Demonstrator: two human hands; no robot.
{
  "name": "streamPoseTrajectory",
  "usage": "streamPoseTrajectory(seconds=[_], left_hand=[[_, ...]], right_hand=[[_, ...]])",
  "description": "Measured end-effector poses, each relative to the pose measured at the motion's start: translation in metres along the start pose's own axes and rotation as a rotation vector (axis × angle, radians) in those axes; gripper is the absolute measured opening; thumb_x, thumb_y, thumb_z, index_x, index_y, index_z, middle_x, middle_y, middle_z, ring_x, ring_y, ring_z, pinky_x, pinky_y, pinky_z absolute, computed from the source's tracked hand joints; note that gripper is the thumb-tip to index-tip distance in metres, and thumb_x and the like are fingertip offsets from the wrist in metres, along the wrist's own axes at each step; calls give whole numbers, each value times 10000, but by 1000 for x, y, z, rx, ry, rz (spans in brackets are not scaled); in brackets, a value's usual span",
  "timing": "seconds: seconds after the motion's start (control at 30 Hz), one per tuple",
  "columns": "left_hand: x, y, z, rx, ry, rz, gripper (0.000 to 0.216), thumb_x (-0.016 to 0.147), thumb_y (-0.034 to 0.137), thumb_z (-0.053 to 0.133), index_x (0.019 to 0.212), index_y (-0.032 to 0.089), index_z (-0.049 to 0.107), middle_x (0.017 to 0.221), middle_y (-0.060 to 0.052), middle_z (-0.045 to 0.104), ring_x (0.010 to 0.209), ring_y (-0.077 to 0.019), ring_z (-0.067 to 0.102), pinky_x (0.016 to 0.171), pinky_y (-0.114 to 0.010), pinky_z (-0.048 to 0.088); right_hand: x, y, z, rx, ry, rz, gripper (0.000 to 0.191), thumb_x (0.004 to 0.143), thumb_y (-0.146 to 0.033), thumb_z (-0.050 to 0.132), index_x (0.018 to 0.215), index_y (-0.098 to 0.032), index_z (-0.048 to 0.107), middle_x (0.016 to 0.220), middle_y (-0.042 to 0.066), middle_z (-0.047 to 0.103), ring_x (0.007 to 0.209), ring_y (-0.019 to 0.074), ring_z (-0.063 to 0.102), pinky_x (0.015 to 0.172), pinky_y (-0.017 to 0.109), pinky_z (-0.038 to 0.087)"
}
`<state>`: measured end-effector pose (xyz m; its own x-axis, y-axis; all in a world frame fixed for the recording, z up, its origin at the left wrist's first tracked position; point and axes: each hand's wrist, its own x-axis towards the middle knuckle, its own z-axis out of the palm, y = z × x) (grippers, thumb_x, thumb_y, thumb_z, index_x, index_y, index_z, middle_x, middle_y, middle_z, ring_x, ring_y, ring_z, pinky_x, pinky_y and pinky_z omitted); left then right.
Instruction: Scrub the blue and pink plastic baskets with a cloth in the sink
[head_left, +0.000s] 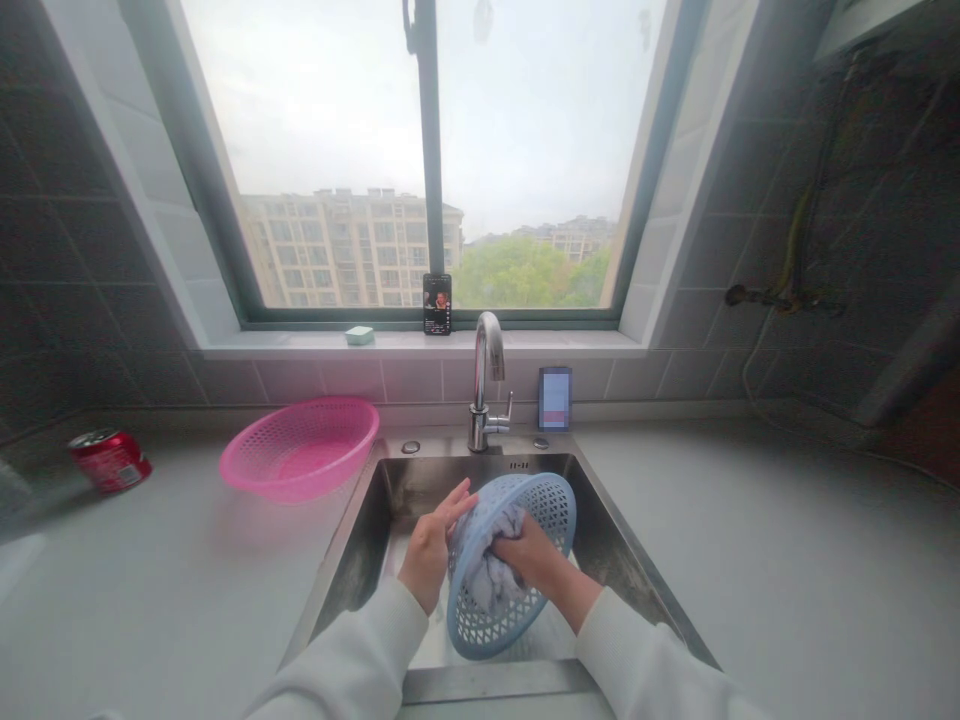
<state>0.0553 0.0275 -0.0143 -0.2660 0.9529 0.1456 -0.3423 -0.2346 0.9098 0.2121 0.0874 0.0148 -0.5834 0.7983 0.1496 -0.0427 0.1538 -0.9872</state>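
A light blue plastic basket with a lattice of holes (555, 500) is tilted on its side over the sink, its opening turned towards the right. My left hand (435, 545) supports it from the left, fingers stretched along its outer side and rim. Inside the basket, my right hand (529, 555) presses a crumpled greyish cloth (487, 580) against the wall. The right fingertips are partly buried in the cloth. Below is the stainless steel sink (630, 580), with what looks like water in the bottom.
A chrome faucet (487, 380) rises behind the sink. Left of it stand a pink basket (300, 450) and a red can (110, 460). A screen device (555, 399) leans on the back wall. The windowsill holds a phone (437, 304) and a pale green block (360, 335).
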Motion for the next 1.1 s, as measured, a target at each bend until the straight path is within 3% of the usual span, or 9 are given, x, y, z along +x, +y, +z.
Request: streamPoseTrajectory(seconds=[0.17,0.23,0.3,0.37,0.43,0.57,0.77,0.93,1.1], left_hand=[[1,9,8,-47,58,-27,665,751,432,796,1365,246,619,1468,-146,568,1388,-347,495,1177,-484,360],[2,10,10,-98,85,-8,648,708,479,840,1285,245,658,1474,-155,557,1390,-359,487,1152,-494,380],[3,11,10,-107,116,25,507,662,519,872,1036,208,727,1458,-169,563,1385,-380,480,1131,-501,386],[4,10,9,-87,135,40,425,654,532,878,787,175,689,1443,-177,565,1378,-391,472,1121,-498,376],[4,10,7,-70,137,33,440,664,536,871,685,165,635,1436,-180,561,1370,-392,468,1106,-486,372],[3,10,5,-38,120,34,442,675,529,865,677,164,616,1385,-164,588,1315,-366,498,1039,-418,400],[1,11,6,3,96,18,444,692,522,853,687,157,599,1350,-137,596,1024,-270,625,841,-331,449],[2,16,10,-20,170,66,473,625,544,887,660,169,601,1261,-147,640,1221,-331,549,969,-364,417],[1,18,10,-21,154,55,465,617,515,897,639,164,593,1275,-142,635,1146,-321,591,910,-354,448]], right_hand=[[1,-1,0,17,-20,-33,304,605,-200,601,896,-200,689,968,46,774,1013,286,700,993,438,505],[2,-1,0,38,-10,-17,299,605,-208,597,889,-196,691,942,45,775,982,284,707,982,442,512],[3,-1,0,42,-4,6,286,604,-211,594,871,-191,696,900,42,774,934,281,715,954,443,527],[3,0,-1,45,-2,19,280,604,-209,597,864,-189,699,874,37,773,908,276,717,933,438,536],[3,0,-1,51,-2,21,278,603,-209,604,863,-189,701,861,31,774,902,271,717,926,433,540],[2,-3,0,44,15,23,258,594,-200,610,835,-195,700,849,20,776,885,263,719,926,427,542],[1,-5,2,85,15,38,234,597,-205,623,823,-203,685,834,17,767,886,267,720,935,436,541],[1,0,0,61,30,46,295,596,-195,618,879,-189,702,878,35,770,926,281,715,961,455,526],[1,1,-1,64,35,50,291,621,-209,653,906,-192,706,898,35,775,947,279,716,977,447,522]])
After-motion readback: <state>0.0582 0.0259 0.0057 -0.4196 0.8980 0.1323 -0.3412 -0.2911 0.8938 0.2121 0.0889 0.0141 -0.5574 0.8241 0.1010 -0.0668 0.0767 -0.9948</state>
